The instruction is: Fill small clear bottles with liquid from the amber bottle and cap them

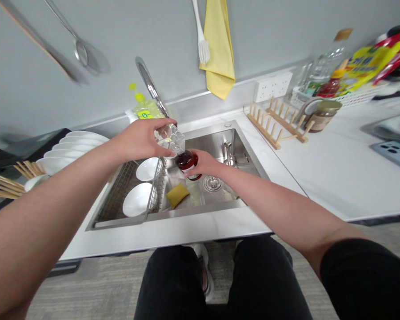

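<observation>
I am reading no words clearly: the label on the dark red bottle in my right fingers is showing too small. The yellow packet is carrying only blurred lettering.

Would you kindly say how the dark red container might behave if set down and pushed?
The dark red container probably feels stiff, keeping its shape in the right hand. Its shiny surface may be slippery, and its rounded side suggests it could roll if laid down.

Dark-red container, yellow sponge
</observation>
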Demonstrator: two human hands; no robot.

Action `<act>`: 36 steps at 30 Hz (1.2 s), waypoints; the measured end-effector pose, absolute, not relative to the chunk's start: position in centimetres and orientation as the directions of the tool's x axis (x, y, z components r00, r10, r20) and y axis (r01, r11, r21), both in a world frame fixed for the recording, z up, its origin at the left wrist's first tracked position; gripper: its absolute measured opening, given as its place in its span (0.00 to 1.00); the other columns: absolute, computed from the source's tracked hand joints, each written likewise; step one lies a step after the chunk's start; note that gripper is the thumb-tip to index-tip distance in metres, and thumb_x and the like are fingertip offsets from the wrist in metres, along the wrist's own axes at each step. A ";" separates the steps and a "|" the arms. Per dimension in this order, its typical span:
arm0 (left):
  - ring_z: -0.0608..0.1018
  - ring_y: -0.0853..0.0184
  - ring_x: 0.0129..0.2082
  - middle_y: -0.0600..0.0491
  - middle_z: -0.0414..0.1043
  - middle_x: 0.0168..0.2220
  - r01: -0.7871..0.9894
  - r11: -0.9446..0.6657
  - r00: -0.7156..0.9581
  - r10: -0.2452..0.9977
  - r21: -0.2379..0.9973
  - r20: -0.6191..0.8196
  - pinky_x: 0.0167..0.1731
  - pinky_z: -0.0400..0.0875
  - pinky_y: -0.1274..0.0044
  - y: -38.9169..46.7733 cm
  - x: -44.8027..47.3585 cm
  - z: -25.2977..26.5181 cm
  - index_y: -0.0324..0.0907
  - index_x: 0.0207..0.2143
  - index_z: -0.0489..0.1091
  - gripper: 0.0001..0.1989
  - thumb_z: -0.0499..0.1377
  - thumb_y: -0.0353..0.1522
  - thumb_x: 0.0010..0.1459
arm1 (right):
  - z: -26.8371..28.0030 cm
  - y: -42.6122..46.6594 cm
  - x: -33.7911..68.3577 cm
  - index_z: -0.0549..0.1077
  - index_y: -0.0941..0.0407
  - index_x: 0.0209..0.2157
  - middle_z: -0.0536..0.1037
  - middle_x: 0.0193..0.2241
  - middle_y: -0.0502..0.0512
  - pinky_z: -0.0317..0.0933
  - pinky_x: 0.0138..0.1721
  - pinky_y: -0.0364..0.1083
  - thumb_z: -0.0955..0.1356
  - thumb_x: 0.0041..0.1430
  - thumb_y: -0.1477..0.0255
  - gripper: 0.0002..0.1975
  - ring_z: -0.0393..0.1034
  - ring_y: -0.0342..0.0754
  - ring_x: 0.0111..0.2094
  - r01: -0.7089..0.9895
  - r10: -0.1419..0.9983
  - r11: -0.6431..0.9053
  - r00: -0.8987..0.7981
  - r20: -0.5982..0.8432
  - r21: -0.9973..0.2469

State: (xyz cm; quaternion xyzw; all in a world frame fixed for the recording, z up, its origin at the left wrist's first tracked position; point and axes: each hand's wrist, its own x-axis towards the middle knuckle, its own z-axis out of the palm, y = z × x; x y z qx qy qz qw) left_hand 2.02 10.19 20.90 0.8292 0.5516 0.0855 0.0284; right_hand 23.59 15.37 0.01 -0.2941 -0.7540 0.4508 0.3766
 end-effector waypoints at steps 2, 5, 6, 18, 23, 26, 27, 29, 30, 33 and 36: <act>0.84 0.51 0.54 0.45 0.84 0.57 0.910 -0.392 0.380 0.919 0.135 0.103 0.63 0.73 0.64 10.3 2.1 20.9 0.46 0.76 0.73 0.54 0.78 0.53 0.49 | 0.0 15.4 23.6 0.84 0.51 0.56 0.90 0.53 0.55 0.74 0.66 0.63 0.89 0.41 0.64 0.38 0.84 0.64 0.57 0.110 0.784 0.421 -0.543 0.301 -0.900; 0.83 0.49 0.55 0.44 0.84 0.58 0.909 -0.388 0.376 0.921 0.150 0.102 0.62 0.74 0.64 10.4 2.2 21.0 0.46 0.75 0.73 0.54 0.79 0.52 0.48 | 0.0 15.4 23.6 0.84 0.52 0.55 0.90 0.52 0.55 0.73 0.66 0.64 0.89 0.41 0.64 0.38 0.84 0.65 0.56 0.102 0.782 0.418 -0.546 0.301 -0.903; 0.83 0.49 0.55 0.44 0.84 0.58 0.908 -0.387 0.374 0.921 0.157 0.106 0.62 0.74 0.64 10.4 2.3 21.0 0.46 0.75 0.74 0.54 0.79 0.52 0.47 | 0.0 15.5 23.6 0.84 0.52 0.55 0.90 0.52 0.55 0.73 0.67 0.64 0.89 0.41 0.63 0.38 0.84 0.65 0.56 0.095 0.782 0.415 -0.545 0.302 -0.905; 0.83 0.48 0.56 0.44 0.84 0.58 0.912 -0.393 0.384 0.918 0.114 0.098 0.61 0.75 0.64 10.6 2.6 21.3 0.45 0.76 0.73 0.55 0.79 0.52 0.47 | -0.1 15.6 23.6 0.84 0.52 0.55 0.90 0.51 0.55 0.73 0.66 0.64 0.89 0.40 0.65 0.37 0.84 0.65 0.55 0.073 0.784 0.402 -0.541 0.302 -0.913; 0.83 0.48 0.56 0.43 0.83 0.60 0.918 -0.389 0.384 0.920 0.078 0.077 0.62 0.74 0.62 10.7 2.9 21.5 0.45 0.76 0.73 0.55 0.78 0.52 0.49 | -0.2 15.7 23.6 0.84 0.53 0.55 0.90 0.52 0.56 0.73 0.66 0.64 0.89 0.40 0.65 0.38 0.84 0.65 0.56 0.074 0.784 0.412 -0.536 0.312 -0.908; 0.83 0.47 0.56 0.44 0.84 0.58 0.918 -0.389 0.383 0.921 0.078 0.075 0.61 0.75 0.62 10.9 3.1 21.7 0.47 0.75 0.74 0.54 0.78 0.52 0.47 | -0.1 15.6 23.7 0.84 0.52 0.55 0.90 0.52 0.55 0.73 0.67 0.64 0.89 0.40 0.66 0.38 0.84 0.65 0.56 0.072 0.784 0.411 -0.536 0.313 -0.909; 0.83 0.47 0.56 0.44 0.84 0.57 0.918 -0.390 0.385 0.920 0.078 0.075 0.61 0.75 0.62 11.0 3.1 21.7 0.47 0.75 0.74 0.54 0.79 0.52 0.47 | -0.1 15.6 23.7 0.84 0.52 0.54 0.90 0.52 0.55 0.73 0.66 0.64 0.89 0.40 0.66 0.37 0.84 0.65 0.56 0.074 0.787 0.408 -0.534 0.310 -0.910; 0.83 0.47 0.55 0.44 0.84 0.58 0.916 -0.395 0.391 0.918 0.065 0.070 0.61 0.75 0.61 11.2 3.1 21.7 0.48 0.75 0.74 0.54 0.78 0.53 0.47 | 0.0 15.6 23.7 0.84 0.51 0.54 0.90 0.52 0.54 0.74 0.66 0.64 0.89 0.40 0.66 0.37 0.84 0.66 0.56 0.081 0.791 0.406 -0.531 0.305 -0.910; 0.83 0.47 0.55 0.43 0.84 0.58 0.916 -0.398 0.394 0.917 0.057 0.067 0.61 0.75 0.61 11.2 3.1 21.8 0.48 0.75 0.74 0.54 0.78 0.53 0.47 | 0.0 15.6 23.7 0.84 0.52 0.54 0.90 0.52 0.54 0.74 0.66 0.64 0.89 0.40 0.66 0.37 0.84 0.66 0.56 0.083 0.791 0.407 -0.530 0.306 -0.909; 0.83 0.46 0.55 0.43 0.84 0.58 0.917 -0.395 0.392 0.918 0.055 0.060 0.61 0.74 0.60 11.4 3.2 21.9 0.47 0.75 0.74 0.55 0.79 0.53 0.47 | 0.0 15.6 23.7 0.84 0.53 0.54 0.90 0.52 0.56 0.73 0.66 0.64 0.89 0.40 0.66 0.37 0.84 0.66 0.56 0.080 0.787 0.417 -0.529 0.316 -0.906; 0.83 0.48 0.54 0.43 0.84 0.57 0.917 -0.398 0.395 0.917 0.040 0.053 0.60 0.73 0.61 11.3 3.4 22.0 0.46 0.76 0.73 0.55 0.78 0.53 0.48 | 0.0 15.6 23.7 0.84 0.52 0.55 0.90 0.53 0.55 0.73 0.67 0.64 0.89 0.40 0.65 0.38 0.84 0.65 0.57 0.074 0.787 0.418 -0.528 0.320 -0.905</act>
